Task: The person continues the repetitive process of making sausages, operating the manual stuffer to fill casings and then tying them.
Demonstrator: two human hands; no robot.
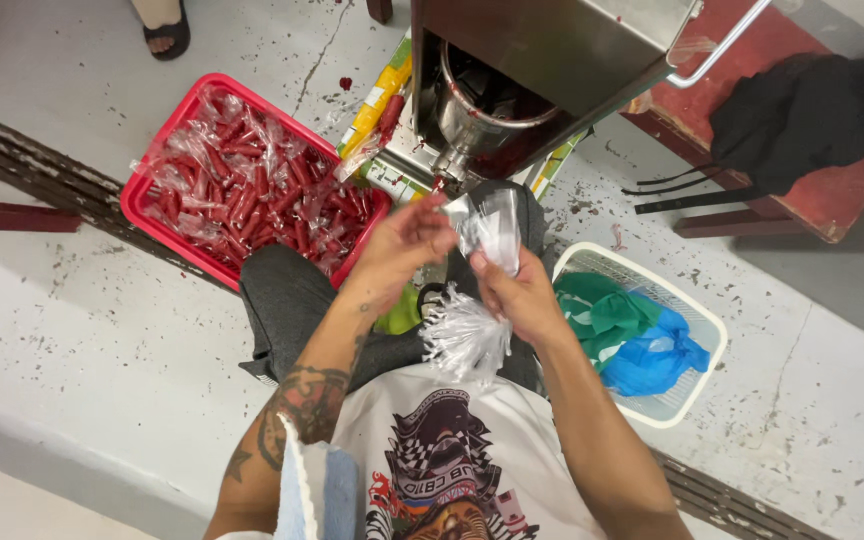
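While seated on the floor before the machine: both hands raised together over the lap.
Left hand (404, 245): fingers curled, pinching the upper edge of one clear plastic bag (492, 228) at its mouth.
Right hand (519, 293): closed around a bundle of clear bags (464, 338), thumb and forefinger also gripping the lower side of the single bag.
Clear plastic bag: held up between the two hands, just below the machine's spout, partly spread open.
Bundle of clear bags: fanned out beneath the right hand, hanging over the lap just above the printed shirt.
Steel machine (542, 60): boxy, shiny, directly ahead of the hands; round steel spout (472, 125) beneath it, red smears around the base.
Red basket (162, 215): on the floor, left of the knee, filled with small red filled packets (252, 185) in clear wrap.
White basket (697, 325): on the floor, right of the right hand, holding crumpled green and blue bags (637, 335).
Black cloth (802, 115): with straps, lying on a low red stool (832, 200) at upper right, well apart from the hands.
Yellow carton (382, 95): leaning beside the machine, between it and the red basket.
Sandalled foot (162, 30): another person's, at the top left edge, well apart.
Floor (82, 330): grey concrete, speckled with stains.
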